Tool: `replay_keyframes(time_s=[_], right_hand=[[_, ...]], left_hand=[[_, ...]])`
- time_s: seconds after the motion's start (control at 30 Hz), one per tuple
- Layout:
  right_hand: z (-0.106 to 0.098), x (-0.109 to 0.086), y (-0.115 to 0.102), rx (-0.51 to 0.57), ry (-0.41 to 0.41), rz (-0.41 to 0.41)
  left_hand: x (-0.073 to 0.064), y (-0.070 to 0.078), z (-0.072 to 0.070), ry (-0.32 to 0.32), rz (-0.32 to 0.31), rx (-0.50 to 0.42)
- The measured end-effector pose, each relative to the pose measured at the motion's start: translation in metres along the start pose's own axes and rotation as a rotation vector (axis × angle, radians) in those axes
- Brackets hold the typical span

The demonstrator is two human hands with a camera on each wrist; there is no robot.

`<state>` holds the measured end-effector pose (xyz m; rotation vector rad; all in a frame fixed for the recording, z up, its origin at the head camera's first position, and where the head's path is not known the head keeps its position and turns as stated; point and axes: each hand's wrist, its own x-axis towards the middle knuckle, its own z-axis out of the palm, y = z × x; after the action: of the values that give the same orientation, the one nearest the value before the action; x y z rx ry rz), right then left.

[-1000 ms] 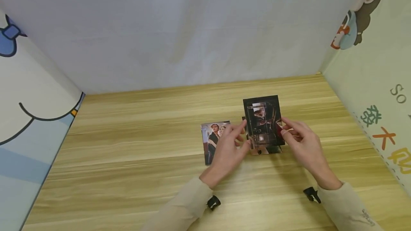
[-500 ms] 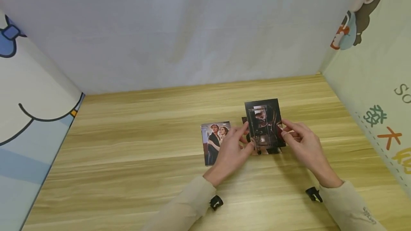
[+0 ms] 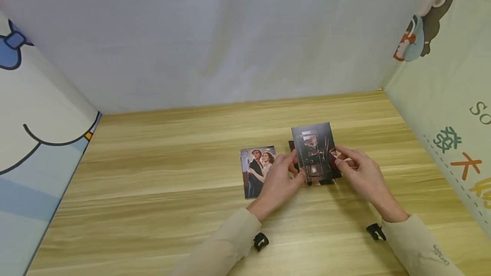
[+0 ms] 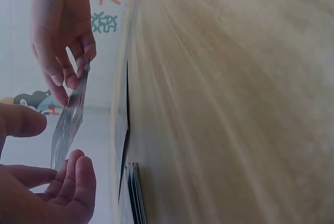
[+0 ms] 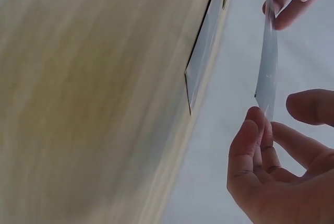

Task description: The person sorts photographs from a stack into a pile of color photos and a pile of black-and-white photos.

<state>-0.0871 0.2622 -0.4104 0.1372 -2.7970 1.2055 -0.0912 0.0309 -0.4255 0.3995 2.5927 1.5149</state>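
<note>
A dark photo card is held up in the air between both hands, facing up and slightly tilted. My left hand holds its left edge at the fingertips. At the opposite edge, my right hand grips the card with bent fingers. Another card lies on the table beneath, mostly covered in the head view; the right wrist view shows a gap between this lower card and the raised one. Left of it, a stack of photo cards lies flat, its top card picturing a couple, partly behind my left hand.
The wood-grain table meets a pale back wall. Printed side panels stand at left and right. Black wrist straps hang by the sleeves.
Both hands keep hold of the dark card. It has come slightly nearer and tilted, with more glare on its surface. My left hand has shifted slightly right, uncovering more of the couple card.
</note>
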Motion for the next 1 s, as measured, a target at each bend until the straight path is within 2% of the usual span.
replay_keyframes(time_s=[0.37, 0.6, 1.0], right_hand=[[-0.001, 0.004, 0.002, -0.031, -0.1, 0.031], [-0.002, 0.007, 0.003, -0.031, -0.128, 0.037], [-0.001, 0.012, 0.01, -0.034, -0.2, 0.035]], left_hand=[[0.005, -0.002, 0.001, -0.047, -0.031, 0.056], [0.01, -0.005, 0.001, -0.055, -0.021, 0.112], [0.016, -0.006, 0.002, -0.106, -0.064, 0.161]])
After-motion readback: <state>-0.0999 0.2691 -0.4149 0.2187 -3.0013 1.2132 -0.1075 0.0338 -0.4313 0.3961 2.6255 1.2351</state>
